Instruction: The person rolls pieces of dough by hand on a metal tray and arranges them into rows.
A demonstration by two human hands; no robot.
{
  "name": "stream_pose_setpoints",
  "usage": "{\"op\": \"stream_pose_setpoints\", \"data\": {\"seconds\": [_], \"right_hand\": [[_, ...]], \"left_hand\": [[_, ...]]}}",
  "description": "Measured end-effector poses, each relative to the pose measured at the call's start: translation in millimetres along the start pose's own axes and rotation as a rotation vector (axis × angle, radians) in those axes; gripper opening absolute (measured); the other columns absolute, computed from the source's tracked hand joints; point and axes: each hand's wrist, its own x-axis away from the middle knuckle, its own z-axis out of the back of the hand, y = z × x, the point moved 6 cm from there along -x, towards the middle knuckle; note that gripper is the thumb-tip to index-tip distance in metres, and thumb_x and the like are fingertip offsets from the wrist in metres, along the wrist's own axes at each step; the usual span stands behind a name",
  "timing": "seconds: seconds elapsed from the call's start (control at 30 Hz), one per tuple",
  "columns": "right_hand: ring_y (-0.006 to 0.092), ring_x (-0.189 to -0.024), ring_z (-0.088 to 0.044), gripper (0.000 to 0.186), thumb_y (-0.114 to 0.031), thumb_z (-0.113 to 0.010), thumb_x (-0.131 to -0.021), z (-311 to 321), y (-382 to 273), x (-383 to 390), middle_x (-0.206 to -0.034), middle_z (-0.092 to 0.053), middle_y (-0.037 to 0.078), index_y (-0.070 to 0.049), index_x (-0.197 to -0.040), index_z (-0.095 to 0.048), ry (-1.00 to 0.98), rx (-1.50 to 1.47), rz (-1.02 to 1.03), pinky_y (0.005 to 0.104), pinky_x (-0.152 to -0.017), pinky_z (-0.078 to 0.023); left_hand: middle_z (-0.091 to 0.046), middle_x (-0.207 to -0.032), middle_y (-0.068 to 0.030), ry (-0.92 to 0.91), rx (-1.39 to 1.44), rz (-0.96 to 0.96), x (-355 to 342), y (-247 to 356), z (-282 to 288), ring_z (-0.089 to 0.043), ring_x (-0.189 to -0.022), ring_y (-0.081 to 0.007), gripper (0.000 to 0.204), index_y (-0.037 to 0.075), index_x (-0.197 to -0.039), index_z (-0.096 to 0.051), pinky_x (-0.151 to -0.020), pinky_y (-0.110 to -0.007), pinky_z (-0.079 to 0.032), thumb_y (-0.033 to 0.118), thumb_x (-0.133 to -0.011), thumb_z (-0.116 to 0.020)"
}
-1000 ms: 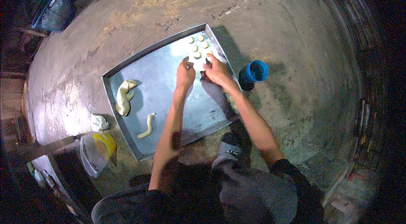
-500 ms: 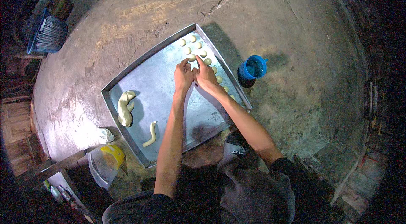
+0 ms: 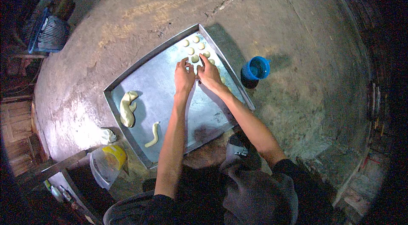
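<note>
Small pale dough balls [image 3: 201, 46] sit in rows in the far right part of a shallow metal tray [image 3: 157, 70]. My left hand [image 3: 184, 76] is over the tray with its fingers bent and apart from the thumb. Right beside it, my right hand [image 3: 208, 74] has its index finger stretched toward a dough ball [image 3: 195, 59]. A pale bit shows between the two thumbs; whether either hand touches it I cannot tell. My right hand and forearm cover part of the rows. A large lump of dough [image 3: 127, 109] and a short dough strip [image 3: 153, 135] lie at the tray's left.
A blue cup [image 3: 258, 68] stands on the concrete floor [image 3: 297, 93] right of the tray. Near its left corner are a white crumpled bag [image 3: 108, 135] and a clear bag with yellow [image 3: 112, 157]. A blue basket [image 3: 50, 33] is at the far left.
The view has shifted slightly. My right hand's index finger has drawn slightly closer to the dough balls, and the hands stay side by side. The dough lump and strip stay in place.
</note>
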Motion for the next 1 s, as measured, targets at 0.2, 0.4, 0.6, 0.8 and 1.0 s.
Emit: {"op": "stream_pose_setpoints", "data": {"seconds": [0.2, 0.4, 0.6, 0.8, 1.0], "right_hand": [[0.0457, -0.102, -0.068, 0.050, -0.022, -0.063, -0.093, 1.4, 2.8, -12.6, -0.108, -0.070, 0.027, -0.014, -0.141, -0.055, -0.008, 0.094, 0.013, 0.0531, -0.090, -0.054], [0.0434, -0.099, -0.070, 0.034, -0.021, -0.068, -0.091, 1.2, -7.9, 2.2, -0.104, -0.071, 0.024, -0.008, -0.121, -0.061, -0.004, -0.009, -0.054, 0.0519, -0.085, -0.054], [0.0388, -0.084, -0.070, 0.022, -0.015, -0.068, -0.091, -8.3, -14.9, 16.6, -0.093, -0.072, 0.017, -0.004, -0.109, -0.063, 0.145, -0.072, 0.236, 0.0462, -0.077, -0.055], [0.0109, -0.074, -0.065, 0.019, -0.017, -0.064, -0.100, -10.1, -1.2, 63.5, -0.086, -0.069, 0.008, -0.003, -0.112, -0.061, -0.105, -0.858, -0.193, 0.0276, -0.056, -0.053], [0.0145, -0.082, -0.069, 0.035, -0.036, -0.060, -0.103, -13.4, -16.8, 92.4, -0.094, -0.070, 0.006, -0.006, -0.121, -0.065, -0.265, -0.867, -0.251, 0.0307, -0.067, -0.058]], "left_hand": [[-0.069, -0.108, -0.0187, -0.025, -0.015, -0.002, -3.6, 7.0, 14.3, -0.071, -0.099, -0.0305, 0.036, 0.004, -0.120, -0.071, -0.084, -0.040, -0.058, 0.015, -0.085, -0.077], [-0.069, -0.105, -0.0160, -0.004, -0.074, -0.057, 6.4, 11.8, 15.2, -0.068, -0.094, -0.0296, 0.036, 0.006, -0.115, -0.074, -0.083, -0.039, -0.055, 0.011, -0.080, -0.079], [-0.072, -0.109, -0.0171, 0.106, 0.020, -0.123, 28.5, 10.5, 27.3, -0.069, -0.094, -0.0291, 0.035, 0.004, -0.117, -0.072, -0.083, -0.038, -0.055, 0.012, -0.084, -0.077], [-0.074, -0.111, -0.0143, -0.079, 0.499, 0.238, 79.3, 12.3, 43.9, -0.071, -0.092, -0.0175, 0.034, -0.003, -0.124, -0.067, -0.078, -0.031, -0.057, 0.006, -0.092, -0.072], [-0.073, -0.114, -0.0120, -0.044, 0.670, 0.245, 108.4, 12.9, 58.8, -0.068, -0.100, -0.0182, 0.037, 0.001, -0.129, -0.067, -0.085, -0.032, -0.054, 0.009, -0.093, -0.070]]}}
